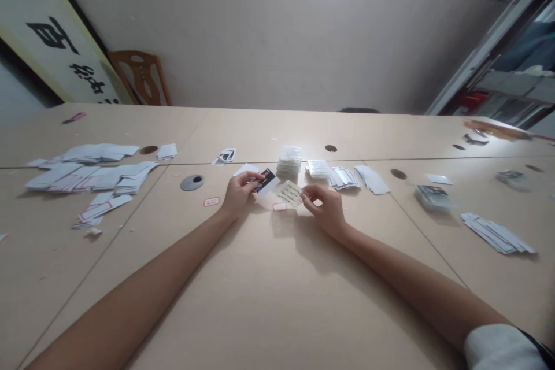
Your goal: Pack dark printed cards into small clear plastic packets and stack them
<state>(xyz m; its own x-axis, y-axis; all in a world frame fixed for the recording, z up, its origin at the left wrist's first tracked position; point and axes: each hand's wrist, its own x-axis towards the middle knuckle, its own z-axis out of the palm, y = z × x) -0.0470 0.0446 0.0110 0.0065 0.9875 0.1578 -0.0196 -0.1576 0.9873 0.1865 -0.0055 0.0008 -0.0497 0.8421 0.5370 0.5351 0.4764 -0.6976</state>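
Note:
My left hand (239,193) pinches a black and white card (266,181) between thumb and fingers. Close by on the right, my right hand (324,206) grips the edge of a clear packet (289,193) with pale, patterned contents. The card and the packet are near each other above the table, at its middle. A small red-bordered label (280,207) shows just below the packet, and another label (211,202) lies left of my left hand. Behind my hands stands a stack of clear packets (289,161), with a lower pile (318,169) beside it.
White papers (93,176) spread over the left of the table (260,300). Cards (345,178) and white slips (372,179) lie right of centre. Farther right are a packet stack (432,198) and fanned papers (498,233). A grey round cap (192,182) sits left of centre.

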